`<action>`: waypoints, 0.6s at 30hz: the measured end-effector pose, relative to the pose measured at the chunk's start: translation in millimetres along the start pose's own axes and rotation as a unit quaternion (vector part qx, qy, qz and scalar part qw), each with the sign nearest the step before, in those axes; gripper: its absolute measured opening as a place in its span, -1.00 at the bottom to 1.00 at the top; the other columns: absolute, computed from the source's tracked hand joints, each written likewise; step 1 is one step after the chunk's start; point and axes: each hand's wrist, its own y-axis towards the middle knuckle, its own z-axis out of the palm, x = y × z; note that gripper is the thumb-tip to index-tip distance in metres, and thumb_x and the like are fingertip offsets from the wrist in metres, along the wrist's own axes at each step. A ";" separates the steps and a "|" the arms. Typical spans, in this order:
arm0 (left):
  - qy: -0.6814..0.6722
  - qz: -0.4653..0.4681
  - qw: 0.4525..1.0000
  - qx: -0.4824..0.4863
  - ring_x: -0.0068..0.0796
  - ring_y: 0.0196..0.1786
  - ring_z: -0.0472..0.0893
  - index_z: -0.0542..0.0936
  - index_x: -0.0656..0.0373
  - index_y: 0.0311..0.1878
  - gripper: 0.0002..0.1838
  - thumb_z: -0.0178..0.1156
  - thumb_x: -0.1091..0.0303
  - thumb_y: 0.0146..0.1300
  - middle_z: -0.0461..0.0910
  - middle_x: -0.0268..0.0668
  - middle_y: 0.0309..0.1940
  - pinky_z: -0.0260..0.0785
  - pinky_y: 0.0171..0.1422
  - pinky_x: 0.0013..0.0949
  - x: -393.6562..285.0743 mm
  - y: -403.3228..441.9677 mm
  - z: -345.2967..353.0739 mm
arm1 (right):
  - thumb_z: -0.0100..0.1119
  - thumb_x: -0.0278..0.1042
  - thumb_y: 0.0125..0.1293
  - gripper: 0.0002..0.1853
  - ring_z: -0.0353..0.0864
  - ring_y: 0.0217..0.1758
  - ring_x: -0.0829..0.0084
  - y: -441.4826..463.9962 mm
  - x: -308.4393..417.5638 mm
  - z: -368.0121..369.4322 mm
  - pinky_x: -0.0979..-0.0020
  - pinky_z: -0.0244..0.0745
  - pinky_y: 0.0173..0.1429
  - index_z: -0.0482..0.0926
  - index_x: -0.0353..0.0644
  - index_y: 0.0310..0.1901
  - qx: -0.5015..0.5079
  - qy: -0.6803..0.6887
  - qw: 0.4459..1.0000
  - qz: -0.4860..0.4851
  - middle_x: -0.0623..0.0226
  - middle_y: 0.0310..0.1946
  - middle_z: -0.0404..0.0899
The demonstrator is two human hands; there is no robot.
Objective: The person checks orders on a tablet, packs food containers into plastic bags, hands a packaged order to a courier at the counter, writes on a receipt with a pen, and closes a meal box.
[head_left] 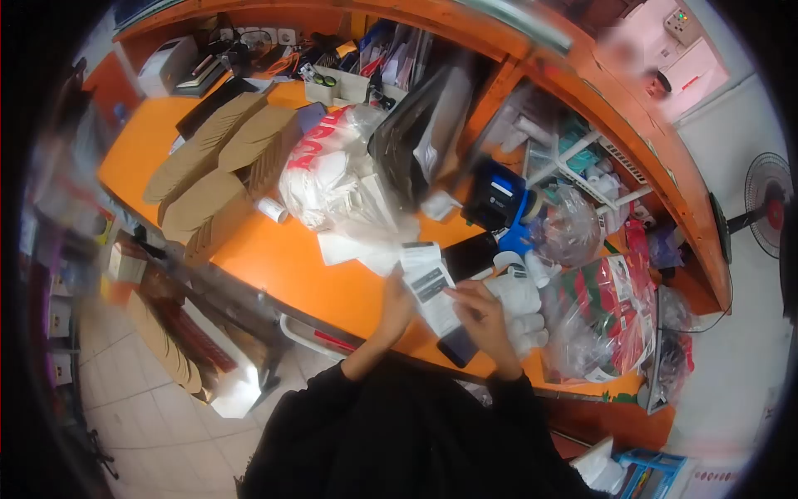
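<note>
A white printed paper slip (431,291) is held up over the orange table (274,270). My left hand (395,309) holds its left edge, the fingers partly hidden. At the slip's right side, my right hand (484,314) has thumb and fingers drawn together near the paper's edge; whether they pinch it is too small to tell. A dark phone (457,345) lies just below the slip, beside my right hand. Several white paper rolls (519,299) lie to the right of that hand. Behind the slip sits a clear bag of white items (332,170).
Stacks of brown cardboard pieces (204,200) cover the table's left part. A black and blue device (497,200) stands behind the rolls. A red and green plastic-wrapped bundle (603,320) lies at right. A fan (766,204) is mounted at far right.
</note>
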 end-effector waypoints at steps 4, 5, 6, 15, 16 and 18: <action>0.020 0.012 0.999 -0.027 -0.48 -0.15 0.47 0.37 0.35 -0.06 -0.73 -0.12 0.57 0.14 0.50 -0.20 -0.22 0.31 -0.07 -0.43 13.3 -4.1 -2.1 | 0.11 -0.55 0.06 -0.72 0.41 -0.39 0.61 -13.7 -8.2 1.3 0.61 0.30 -0.38 0.56 -0.19 -0.13 -0.047 -0.029 0.998 0.037 0.32 -0.30 0.47; 0.021 0.012 0.999 -0.027 -0.48 -0.15 0.47 0.37 0.35 -0.06 -0.73 -0.12 0.57 0.14 0.50 -0.20 -0.22 0.31 -0.07 -0.43 15.4 -7.1 -1.3 | 0.11 -0.55 0.06 -0.72 0.41 -0.39 0.61 -16.7 -13.4 3.2 0.61 0.30 -0.38 0.56 -0.19 -0.13 -0.048 -0.028 0.998 0.038 0.32 -0.30 0.47; 0.022 0.015 0.999 -0.020 -0.49 -0.16 0.47 0.37 0.35 -0.06 -0.74 -0.12 0.55 0.17 0.50 -0.21 -0.22 0.31 -0.07 -0.44 11.7 -10.2 1.3 | 0.12 -0.54 0.06 -0.72 0.39 -0.41 0.62 -18.9 -18.1 5.5 0.62 0.28 -0.38 0.56 -0.18 -0.13 -0.059 0.014 0.997 0.036 0.33 -0.30 0.47; 0.027 0.011 0.999 0.018 -0.52 -0.17 0.47 0.39 0.31 -0.07 -0.77 -0.05 0.48 0.22 0.51 -0.25 -0.25 0.32 -0.09 -0.44 -16.4 -33.2 15.3 | 0.04 -0.63 0.07 -0.73 0.42 -0.39 0.56 -34.6 -13.4 -25.3 0.63 0.26 -0.35 0.57 -0.20 -0.17 -0.122 -0.048 0.991 -0.004 0.31 -0.34 0.51; 0.015 0.005 0.999 0.029 -0.46 -0.18 0.49 0.40 0.30 -0.08 -0.78 -0.04 0.50 0.20 0.52 -0.23 -0.25 0.32 -0.09 -0.43 -17.0 -37.8 16.7 | 0.04 -0.64 0.06 -0.72 0.43 -0.40 0.54 -34.3 -17.2 -25.1 0.63 0.27 -0.33 0.57 -0.19 -0.17 -0.179 -0.072 0.980 -0.055 0.31 -0.36 0.51; 0.112 0.087 0.987 0.075 -0.36 -0.19 0.50 0.43 0.28 -0.11 -0.79 -0.02 0.52 0.16 0.52 -0.19 -0.25 0.32 -0.09 -0.39 -3.0 -41.4 9.2 | 0.10 -0.59 0.02 -0.71 0.48 -0.33 0.41 -41.8 -17.4 -24.9 0.52 0.34 -0.25 0.57 -0.20 -0.17 -0.223 -0.167 0.959 -0.047 0.21 -0.34 0.48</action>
